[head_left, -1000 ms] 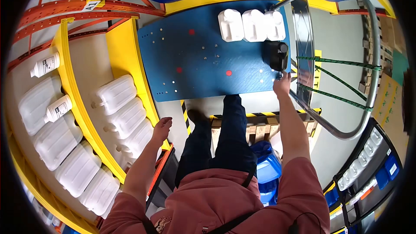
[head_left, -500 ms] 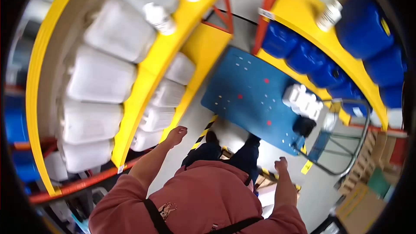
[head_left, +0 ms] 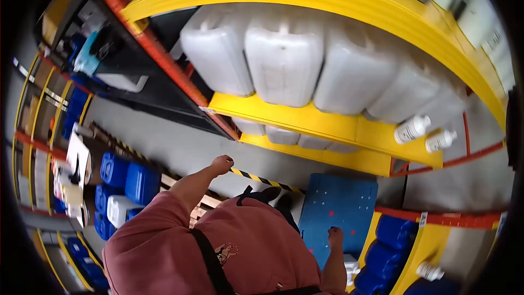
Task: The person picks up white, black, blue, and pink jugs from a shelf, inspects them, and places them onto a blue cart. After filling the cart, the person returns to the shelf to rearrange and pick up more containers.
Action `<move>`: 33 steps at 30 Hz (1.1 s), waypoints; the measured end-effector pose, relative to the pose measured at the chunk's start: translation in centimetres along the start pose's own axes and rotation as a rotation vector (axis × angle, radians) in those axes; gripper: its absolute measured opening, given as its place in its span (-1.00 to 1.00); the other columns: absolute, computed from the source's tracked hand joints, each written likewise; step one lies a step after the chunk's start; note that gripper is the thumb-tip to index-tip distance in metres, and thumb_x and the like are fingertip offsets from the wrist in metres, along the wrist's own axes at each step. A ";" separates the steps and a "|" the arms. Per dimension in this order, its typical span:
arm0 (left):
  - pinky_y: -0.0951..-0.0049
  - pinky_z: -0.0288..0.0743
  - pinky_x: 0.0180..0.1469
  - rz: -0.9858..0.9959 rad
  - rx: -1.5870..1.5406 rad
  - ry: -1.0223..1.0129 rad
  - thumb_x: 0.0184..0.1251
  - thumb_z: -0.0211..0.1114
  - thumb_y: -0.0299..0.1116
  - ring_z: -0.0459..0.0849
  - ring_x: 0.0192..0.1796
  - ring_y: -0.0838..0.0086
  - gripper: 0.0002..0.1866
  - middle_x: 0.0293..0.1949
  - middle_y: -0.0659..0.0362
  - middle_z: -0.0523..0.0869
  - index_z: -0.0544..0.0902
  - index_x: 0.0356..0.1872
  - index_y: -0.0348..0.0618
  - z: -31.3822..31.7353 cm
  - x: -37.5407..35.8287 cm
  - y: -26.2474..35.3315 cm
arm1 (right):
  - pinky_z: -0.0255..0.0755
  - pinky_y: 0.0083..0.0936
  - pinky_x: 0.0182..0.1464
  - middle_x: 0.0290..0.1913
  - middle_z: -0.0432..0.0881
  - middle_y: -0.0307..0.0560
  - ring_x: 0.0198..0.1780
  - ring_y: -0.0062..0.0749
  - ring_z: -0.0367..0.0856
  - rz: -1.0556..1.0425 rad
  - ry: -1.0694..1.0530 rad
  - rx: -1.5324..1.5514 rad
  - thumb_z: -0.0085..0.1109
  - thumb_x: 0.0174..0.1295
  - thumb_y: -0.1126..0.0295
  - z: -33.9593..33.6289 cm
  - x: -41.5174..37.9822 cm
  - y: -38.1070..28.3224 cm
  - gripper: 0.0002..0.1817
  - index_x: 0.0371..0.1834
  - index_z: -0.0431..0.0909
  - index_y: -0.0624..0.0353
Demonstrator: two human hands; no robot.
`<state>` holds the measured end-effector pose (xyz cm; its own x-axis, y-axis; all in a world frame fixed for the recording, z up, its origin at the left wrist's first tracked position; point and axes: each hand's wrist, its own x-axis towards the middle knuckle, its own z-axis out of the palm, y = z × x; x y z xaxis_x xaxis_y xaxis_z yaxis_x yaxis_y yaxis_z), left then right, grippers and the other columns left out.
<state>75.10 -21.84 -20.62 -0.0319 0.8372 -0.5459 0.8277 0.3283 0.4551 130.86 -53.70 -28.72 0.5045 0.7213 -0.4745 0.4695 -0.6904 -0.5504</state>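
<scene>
My left hand (head_left: 222,164) hangs out in front of me with its fingers loosely curled and nothing seen in them. Nearest to it are the yellow-edged rack and a black-and-yellow floor stripe (head_left: 254,177). My right hand (head_left: 335,237), its fingers also curled in and no object showing, is held over the blue flatbed cart (head_left: 316,202) without visibly gripping it. White jerrycans (head_left: 285,65) stand in a row on the yellow shelf (head_left: 305,117) ahead. Two white bottles, one of them a labelled bottle (head_left: 412,129), sit at that shelf's right end.
Blue jerrycans (head_left: 382,257) fill a rack at the lower right, where another white bottle (head_left: 430,271) lies on the yellow shelf. Blue canisters (head_left: 141,183) are stacked at left beside wooden pallets. An orange upright (head_left: 158,57) bounds the rack ahead.
My view has swung left, so the white-jerrycan rack now lies straight ahead and the blue cart has shifted lower in view. Both hands stay curled, with nothing taken up.
</scene>
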 end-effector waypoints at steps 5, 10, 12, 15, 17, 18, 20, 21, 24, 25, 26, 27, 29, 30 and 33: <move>0.19 0.57 0.13 -0.283 -0.314 0.084 0.26 0.25 -0.01 0.73 0.02 0.10 -0.55 -0.04 -0.03 0.77 0.71 0.05 -0.05 1.4 -8.9 -5.7 | 0.55 -0.21 0.02 -0.16 0.73 0.18 -0.07 0.04 0.72 -0.249 -0.266 -0.208 0.26 0.08 0.27 0.0 9.4 -8.5 -0.63 -0.09 0.69 0.26; 0.26 0.60 0.07 -0.436 -0.338 0.150 0.28 0.26 -0.02 0.75 -0.01 0.23 -0.54 -0.03 0.02 0.78 0.72 0.06 -0.09 3.1 -16.4 -12.6 | 0.55 -0.25 0.02 -0.19 0.73 0.17 -0.10 0.00 0.71 -0.525 -0.371 -0.264 0.29 0.13 0.27 2.1 12.4 -22.4 -0.63 -0.07 0.67 0.29; 0.22 0.57 0.14 -0.593 -0.461 0.193 0.26 0.27 -0.03 0.72 0.07 0.14 -0.53 0.01 -0.01 0.77 0.73 0.05 -0.13 4.8 -18.5 -16.3 | 0.55 -0.28 0.02 -0.18 0.73 0.13 -0.12 -0.09 0.71 -0.577 -0.442 -0.240 0.32 0.17 0.31 4.5 11.6 -28.4 -0.64 -0.03 0.65 0.31; 0.22 0.54 0.20 -0.683 -0.511 0.262 0.23 0.26 -0.05 0.69 0.13 0.14 -0.53 0.06 -0.01 0.75 0.74 0.04 -0.13 5.1 -20.9 -18.8 | 0.55 -0.33 0.06 -0.10 0.74 0.09 -0.06 -0.20 0.72 -0.604 -0.556 -0.254 0.32 0.22 0.37 8.2 8.9 -37.8 -0.65 0.02 0.63 0.32; 0.22 0.52 0.23 -0.757 -0.590 0.248 0.23 0.26 -0.05 0.68 0.15 0.13 -0.52 0.08 0.00 0.74 0.74 0.07 -0.09 6.0 -21.1 -21.5 | 0.54 -0.39 0.11 -0.03 0.73 0.06 0.02 -0.28 0.71 -0.657 -0.720 -0.101 0.29 0.28 0.38 11.6 7.9 -42.7 -0.63 0.09 0.59 0.34; 0.23 0.52 0.24 -0.788 -0.618 0.226 0.23 0.25 -0.05 0.68 0.16 0.13 -0.52 0.09 0.00 0.74 0.73 0.08 -0.09 7.1 -21.0 -23.1 | 0.54 -0.39 0.11 -0.03 0.73 0.06 0.02 -0.28 0.71 -0.663 -0.716 -0.117 0.29 0.28 0.38 12.7 6.6 -45.2 -0.63 0.09 0.59 0.34; 0.24 0.52 0.24 -0.806 -0.644 0.211 0.23 0.25 -0.05 0.68 0.16 0.14 -0.52 0.10 -0.01 0.73 0.73 0.08 -0.09 5.0 -20.8 -24.0 | 0.52 -0.41 0.18 0.07 0.70 0.07 0.11 -0.29 0.69 -0.704 -0.807 -0.129 0.26 0.32 0.39 15.1 3.7 -51.2 -0.61 0.15 0.54 0.35; 0.24 0.52 0.24 -0.802 -0.638 0.225 0.24 0.25 -0.04 0.68 0.16 0.14 -0.52 0.09 -0.02 0.73 0.73 0.09 -0.09 5.0 -19.8 -25.7 | 0.52 -0.41 0.18 0.07 0.70 0.07 0.11 -0.29 0.69 -0.709 -0.804 -0.139 0.26 0.32 0.39 16.2 2.3 -54.0 -0.61 0.15 0.54 0.35; 0.26 0.57 0.15 -0.806 -0.733 0.226 0.27 0.25 -0.08 0.72 0.07 0.16 -0.53 0.04 -0.02 0.76 0.72 0.10 -0.14 0.6 -17.9 -28.2 | 0.47 -0.43 0.25 0.11 0.67 0.02 0.15 -0.34 0.64 -0.758 -0.917 -0.086 0.20 0.37 0.47 19.5 -2.0 -61.0 -0.67 0.16 0.53 0.34; 0.27 0.59 0.12 -0.810 -0.788 0.233 0.28 0.24 -0.10 0.74 0.04 0.17 -0.54 0.02 -0.02 0.76 0.72 0.10 -0.15 -2.7 -17.8 -27.9 | 0.47 -0.44 0.25 0.12 0.66 0.01 0.16 -0.34 0.64 -0.785 -0.960 -0.051 0.19 0.38 0.48 20.5 -3.4 -63.2 -0.67 0.17 0.52 0.33; 0.29 0.62 0.07 -0.790 -0.817 0.259 0.30 0.24 -0.13 0.75 -0.02 0.21 -0.54 -0.01 -0.03 0.77 0.70 0.13 -0.16 -4.5 -17.0 -29.0 | 0.46 -0.45 0.25 0.14 0.65 0.01 0.17 -0.34 0.63 -0.813 -1.006 -0.013 0.18 0.38 0.50 21.5 -4.9 -65.5 -0.67 0.18 0.51 0.33; 0.27 0.59 0.11 -0.765 -0.796 0.316 0.31 0.24 -0.11 0.73 0.03 0.20 -0.55 0.02 -0.04 0.75 0.70 0.12 -0.13 -6.3 -16.1 -30.0 | 0.46 -0.46 0.26 0.15 0.64 0.00 0.18 -0.37 0.61 -0.884 -1.029 -0.036 0.16 0.38 0.52 22.1 -6.5 -67.8 -0.66 0.20 0.49 0.32; 0.26 0.55 0.17 -0.700 -0.760 0.423 0.34 0.25 -0.08 0.69 0.13 0.18 -0.55 0.08 -0.07 0.73 0.68 0.13 -0.14 -10.1 -15.0 -31.2 | 0.45 -0.47 0.26 0.15 0.64 -0.01 0.19 -0.37 0.61 -0.921 -1.083 -0.011 0.15 0.39 0.54 23.7 -9.3 -71.4 -0.66 0.21 0.48 0.32; 0.29 0.54 0.18 -0.693 -0.790 0.455 0.35 0.24 -0.10 0.71 0.09 0.19 -0.56 0.03 -0.05 0.75 0.68 0.11 -0.18 -12.4 -14.7 -31.1 | 0.45 -0.47 0.27 0.16 0.64 -0.01 0.20 -0.38 0.60 -0.951 -1.121 0.017 0.13 0.39 0.55 24.6 -10.6 -73.1 -0.66 0.22 0.48 0.32; 0.34 0.54 0.18 -0.665 -0.812 0.547 0.37 0.23 -0.14 0.73 0.06 0.23 -0.58 -0.02 0.00 0.78 0.67 0.09 -0.22 -16.5 -13.8 -32.3 | 0.44 -0.46 0.28 0.15 0.64 -0.01 0.21 -0.38 0.60 -0.997 -1.203 0.084 0.11 0.40 0.57 27.3 -13.5 -77.6 -0.67 0.21 0.48 0.32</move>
<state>39.56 -36.80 -16.21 -0.7209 0.4082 -0.5601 -0.0340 0.7864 0.6168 67.88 -8.38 1.63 -0.8462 0.5152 -0.1358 0.1875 0.0494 -0.9810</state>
